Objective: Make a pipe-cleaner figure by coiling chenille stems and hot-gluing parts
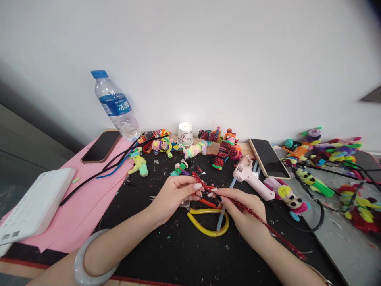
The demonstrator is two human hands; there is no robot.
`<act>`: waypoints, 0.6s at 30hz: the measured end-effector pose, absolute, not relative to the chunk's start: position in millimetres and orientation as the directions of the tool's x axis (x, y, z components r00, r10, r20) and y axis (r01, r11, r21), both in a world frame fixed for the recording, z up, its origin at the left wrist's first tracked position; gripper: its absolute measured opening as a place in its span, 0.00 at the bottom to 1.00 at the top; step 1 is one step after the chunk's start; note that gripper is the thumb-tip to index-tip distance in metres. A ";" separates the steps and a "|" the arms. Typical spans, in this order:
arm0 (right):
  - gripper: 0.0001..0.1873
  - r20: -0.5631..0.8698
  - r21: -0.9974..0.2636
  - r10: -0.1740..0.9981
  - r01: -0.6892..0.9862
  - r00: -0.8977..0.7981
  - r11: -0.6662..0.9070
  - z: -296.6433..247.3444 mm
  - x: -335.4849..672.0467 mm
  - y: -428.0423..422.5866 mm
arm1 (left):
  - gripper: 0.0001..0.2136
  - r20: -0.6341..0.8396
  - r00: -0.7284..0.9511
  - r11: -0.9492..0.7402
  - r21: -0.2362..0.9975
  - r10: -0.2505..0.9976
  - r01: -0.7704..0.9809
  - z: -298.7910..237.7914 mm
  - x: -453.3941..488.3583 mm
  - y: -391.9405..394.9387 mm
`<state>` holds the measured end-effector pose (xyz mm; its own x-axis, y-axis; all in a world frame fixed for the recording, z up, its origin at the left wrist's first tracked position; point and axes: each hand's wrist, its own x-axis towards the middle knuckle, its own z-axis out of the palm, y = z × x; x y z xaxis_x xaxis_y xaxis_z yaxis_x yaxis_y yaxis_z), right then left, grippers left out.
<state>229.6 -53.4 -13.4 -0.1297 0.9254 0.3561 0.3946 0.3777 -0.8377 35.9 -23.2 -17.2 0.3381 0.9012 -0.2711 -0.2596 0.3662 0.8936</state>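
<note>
Between both hands is a red tinsel pipe cleaner [279,234], its long free end trailing to the lower right across my right wrist. My left hand [175,192] pinches the coiled end near the fingertips. Close beside it, my right hand [245,208] is closed on the same pipe cleaner, thumb and forefinger pressed together. Below the hands lie scissors with yellow and orange handles [208,231], the blades partly hidden by my left hand. A clear glue stick [222,218] crosses the handles. The pink glue gun [253,180] lies right of my right hand.
Several pipe-cleaner figures [228,147] lie along the back and right, around a white paper cup [185,134]. A water bottle [116,105] leans on the wall. Phones [269,158] lie on both sides. A white box [35,202] rests on pink paper [86,210] at left.
</note>
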 end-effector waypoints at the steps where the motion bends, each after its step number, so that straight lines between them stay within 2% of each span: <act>1: 0.10 0.368 -0.830 0.919 0.397 -0.141 0.393 -13.5 229.6 -53.4 | 0.08 -0.268 0.341 0.364 0.895 0.901 -0.257 -17.1 35.9 -23.4; 11: 0.11 0.505 -0.679 0.817 0.455 -0.279 0.575 -13.8 231.0 -55.8 | 0.07 -0.253 0.338 0.346 0.904 0.907 -0.252 -14.7 36.0 -23.2; 18: 0.10 0.551 -0.633 0.805 0.519 -0.219 0.574 -14.0 232.1 -54.1 | 0.07 -0.268 0.353 0.365 0.898 0.896 -0.244 -15.3 36.1 -22.2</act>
<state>232.1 -54.1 -14.0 -0.2188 0.8055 0.5507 0.5188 0.5740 -0.6335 36.1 -22.2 -15.3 0.3534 0.8962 -0.2680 -0.2443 0.3650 0.8984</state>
